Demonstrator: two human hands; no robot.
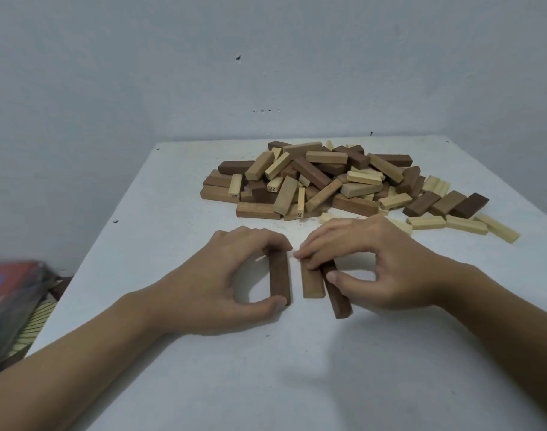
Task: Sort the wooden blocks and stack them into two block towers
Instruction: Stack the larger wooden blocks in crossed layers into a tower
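Dark brown wood sits in the grip of the left hand [235,275]: one dark brown block [280,281] lies flat on the white table [172,368], pinched lengthwise, with the fingers over its far end and the thumb at its near end. Just beside it, apart by a narrow gap, the right hand [375,262] grasps two blocks that lie touching. The fingers curl over the far ends of a mid-brown block [312,283] and a second dark block [336,293], and the thumb presses the side of the dark one.

Behind the hands, near the table's far edge, lies the unsorted pile [328,181] of dark, mid-brown and pale blocks. Some end faces carry printed numbers. One reads 27 [273,189], and two others look like 52 and 49 but are too small to be sure. A few pale blocks [465,223] lie loose to the right of the pile.
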